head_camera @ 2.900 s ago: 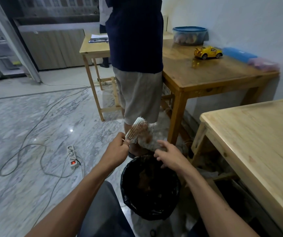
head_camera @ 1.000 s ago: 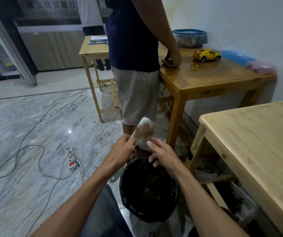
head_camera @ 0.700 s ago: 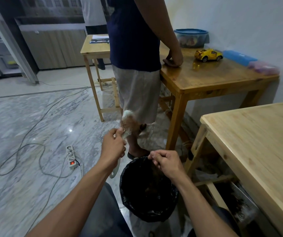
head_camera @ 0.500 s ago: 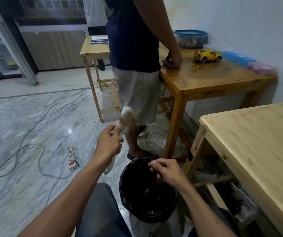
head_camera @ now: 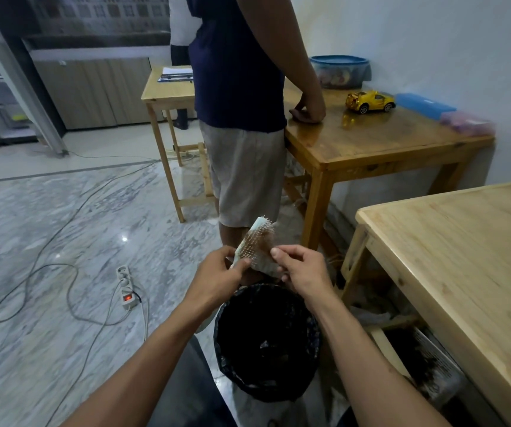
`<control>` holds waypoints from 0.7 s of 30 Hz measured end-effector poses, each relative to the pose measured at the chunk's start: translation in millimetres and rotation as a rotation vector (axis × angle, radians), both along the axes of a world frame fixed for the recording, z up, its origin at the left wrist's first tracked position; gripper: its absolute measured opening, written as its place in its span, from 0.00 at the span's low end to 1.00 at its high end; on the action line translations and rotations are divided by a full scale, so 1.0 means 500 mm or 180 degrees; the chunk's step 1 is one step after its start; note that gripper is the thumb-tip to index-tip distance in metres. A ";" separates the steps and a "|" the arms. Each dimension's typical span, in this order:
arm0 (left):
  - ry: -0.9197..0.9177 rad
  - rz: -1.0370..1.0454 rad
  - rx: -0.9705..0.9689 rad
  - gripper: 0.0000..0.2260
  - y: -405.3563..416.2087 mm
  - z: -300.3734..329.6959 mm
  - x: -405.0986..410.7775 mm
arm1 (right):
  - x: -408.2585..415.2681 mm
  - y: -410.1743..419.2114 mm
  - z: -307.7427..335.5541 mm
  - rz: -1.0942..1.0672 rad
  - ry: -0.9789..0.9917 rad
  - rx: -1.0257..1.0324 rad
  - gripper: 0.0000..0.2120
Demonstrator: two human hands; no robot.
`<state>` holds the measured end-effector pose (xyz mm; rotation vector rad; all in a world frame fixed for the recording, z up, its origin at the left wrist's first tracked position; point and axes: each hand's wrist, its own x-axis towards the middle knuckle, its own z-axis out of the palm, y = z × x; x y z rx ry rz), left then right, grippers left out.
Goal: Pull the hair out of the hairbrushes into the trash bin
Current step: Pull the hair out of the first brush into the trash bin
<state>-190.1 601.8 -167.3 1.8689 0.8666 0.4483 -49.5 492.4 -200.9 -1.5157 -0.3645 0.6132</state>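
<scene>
Centrally, a pale paddle hairbrush with white pins [head_camera: 255,241] is held tilted, head up and away, just above the far rim of a round trash bin lined with a black plastic bag [head_camera: 266,343]. A mat of brown hair [head_camera: 263,245] is caught among the pins on the lower part of the pad.

Left hand [head_camera: 217,277]: closed around the brush where the head narrows toward the handle, thumb laid across the pinned face. The handle below is mostly hidden by the hand and forearm.

Right hand [head_camera: 302,269]: fingers curled in, thumb and forefinger drawn narrowly together at the right edge of the brush, against the hair. Whether strands are actually pinched between them cannot be told.

Bin is set on a grey-veined marble floor [head_camera: 63,241], between the wearer's knees. Its inside is dark; contents not distinguishable.

Beyond the brush, a standing person in a dark blue shirt and grey shorts [head_camera: 242,118] is seen, one hand rested on a glossy brown wooden table [head_camera: 371,140]. On that table: a yellow toy car [head_camera: 370,101] and a blue-lidded clear tub [head_camera: 339,70]. A pale bare-wood table [head_camera: 464,257] is at right. A white power strip with a red lit switch [head_camera: 126,288] lies on the floor at left, cables trailed from it.
</scene>
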 end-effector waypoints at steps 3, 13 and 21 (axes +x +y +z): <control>-0.0265 0.0232 -0.0339 0.08 -0.002 -0.001 -0.001 | 0.001 -0.009 -0.022 -0.0101 -0.0080 -0.0042 0.03; -0.0553 0.0963 -0.0299 0.07 0.014 -0.016 0.013 | -0.012 -0.023 -0.040 0.0094 -0.0275 -0.0287 0.07; -0.0052 0.0849 0.0236 0.05 0.022 -0.015 0.011 | -0.011 -0.020 -0.014 0.0525 -0.0246 -0.0782 0.05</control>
